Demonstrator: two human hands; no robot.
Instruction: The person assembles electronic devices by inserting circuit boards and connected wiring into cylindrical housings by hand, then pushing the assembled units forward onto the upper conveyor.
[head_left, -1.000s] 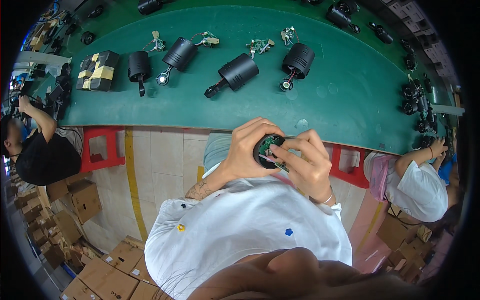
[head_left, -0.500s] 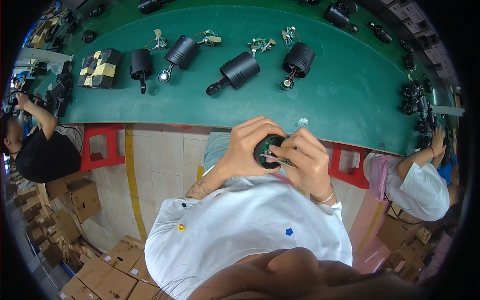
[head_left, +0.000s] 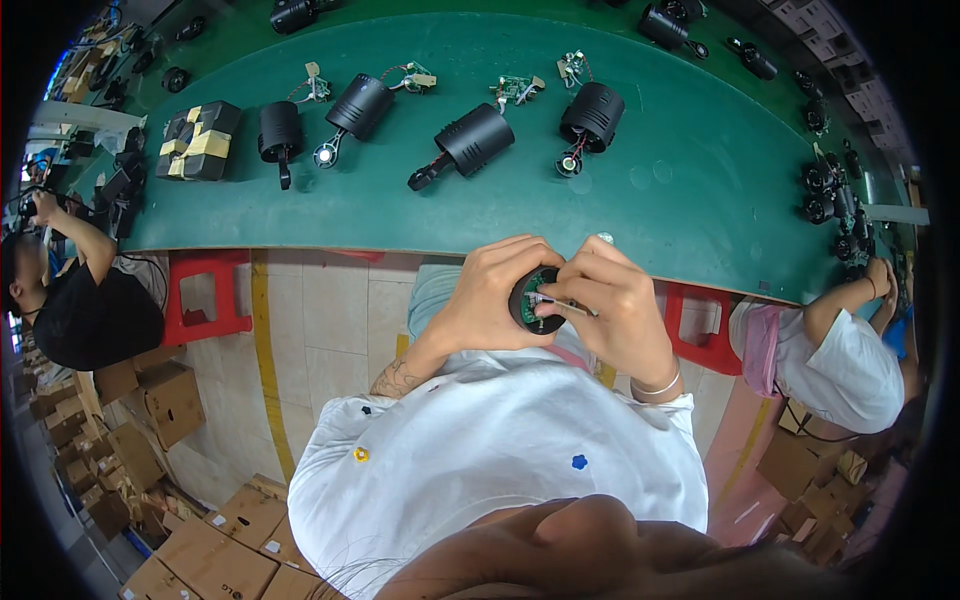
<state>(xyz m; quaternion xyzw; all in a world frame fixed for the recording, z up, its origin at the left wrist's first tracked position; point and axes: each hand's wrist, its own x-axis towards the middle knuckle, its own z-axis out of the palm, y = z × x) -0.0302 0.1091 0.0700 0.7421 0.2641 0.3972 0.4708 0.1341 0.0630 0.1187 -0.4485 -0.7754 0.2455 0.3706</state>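
My left hand (head_left: 492, 300) is wrapped round a short black cylindrical housing (head_left: 546, 326), just off the table's near edge. Its open end is turned toward my right hand, and a green circuit board (head_left: 530, 304) shows inside. My right hand (head_left: 622, 305) is closed in a pinch at that opening. A thin, flat, light-brown piece (head_left: 570, 304) sticks out between its fingers; what it is I cannot make out. Some pale wire or strip shows at the fingertips, and the rest is hidden behind them.
On the green table (head_left: 380, 215) lie several black cylinders, among them one housing (head_left: 475, 138) with a loose circuit board (head_left: 516, 90) wired to it. A dark block with yellow tape (head_left: 198, 142) sits left. Red stools (head_left: 205, 300) and co-workers flank me; cartons (head_left: 215, 555) stand behind.
The right hand has shifted slightly up and turned at the housing's opening, so the thin brown piece now shows more clearly. My left hand keeps its hold. The co-worker at right has lowered a hand.
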